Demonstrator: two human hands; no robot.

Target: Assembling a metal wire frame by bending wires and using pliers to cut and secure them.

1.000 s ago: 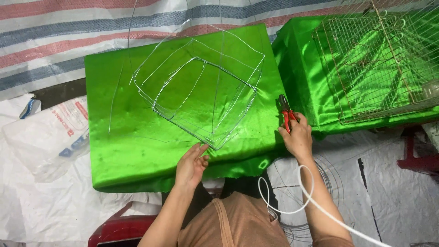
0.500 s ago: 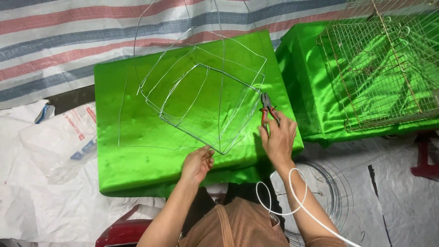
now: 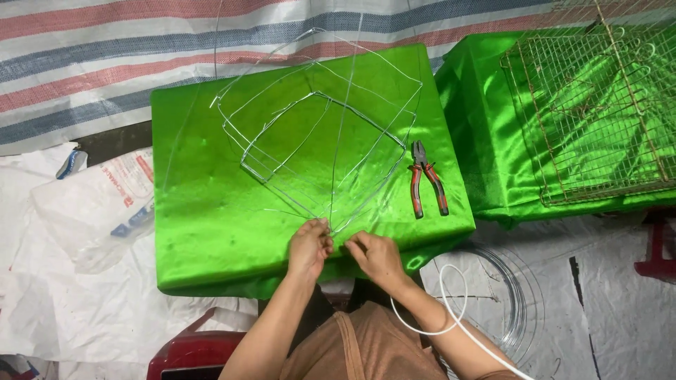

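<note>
Head view: left hand [image 3: 310, 246] and right hand [image 3: 375, 255] side by side at near edge of green table [image 3: 204, 232], both pinched shut on near corner of wire frame [image 3: 320, 151]. Frame lay flat on the cloth, thin silvery wires forming nested angular loops, spread from near corner out to table's far side. Pliers [image 3: 425, 177], red-black handles, lay closed on cloth just right of frame, untouched, handles pointing near. Second green table [image 3: 493, 141] to right, carried rusty wire mesh rack [image 3: 598, 105]. White cable [image 3: 451, 309] looped by right forearm. Wire coil [image 3: 517, 309] on floor sheet below. Plastic bag [image 3: 98, 204] lay left. Striped tarp [image 3: 105, 56] behind.
</note>
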